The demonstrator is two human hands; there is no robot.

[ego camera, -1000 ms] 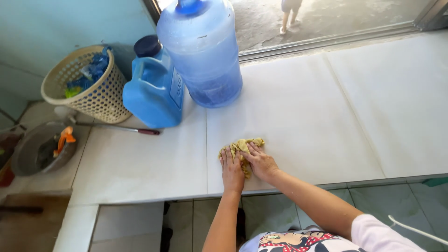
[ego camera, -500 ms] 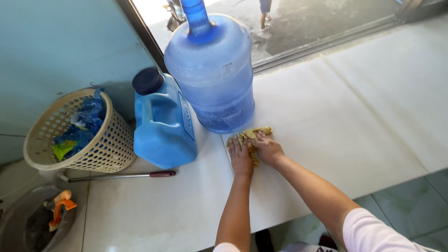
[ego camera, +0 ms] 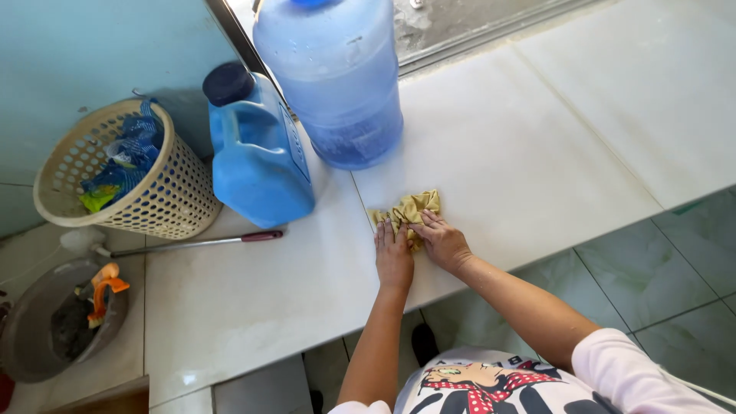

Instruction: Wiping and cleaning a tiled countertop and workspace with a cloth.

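Hands press a crumpled yellow cloth (ego camera: 410,211) onto a white tiled worktop (ego camera: 537,153), seen from above by the person wearing the camera. Left hand (ego camera: 394,257) lies flat with its fingers (ego camera: 389,230) stretched out close together, the tips resting on the near edge of the cloth. Right hand (ego camera: 443,241) sits just beside it, touching it, fingers bent over the cloth's right side and pushing down rather than gripping. Neither hand is closed around anything. The cloth lies near the worktop's front edge, beside a joint between two tiles. Just behind it stands a large, clear blue water bottle (ego camera: 337,77), upright. To its left, touching or nearly touching it, stands a smaller opaque blue jug (ego camera: 257,157) with a dark cap. Left of the jug, a cream plastic basket (ego camera: 123,180) holds blue and green scraps. A thin rod with a dark red handle (ego camera: 195,242) lies on the worktop in front of the basket and jug. At lower left, a grey bowl (ego camera: 46,322) holds something orange.
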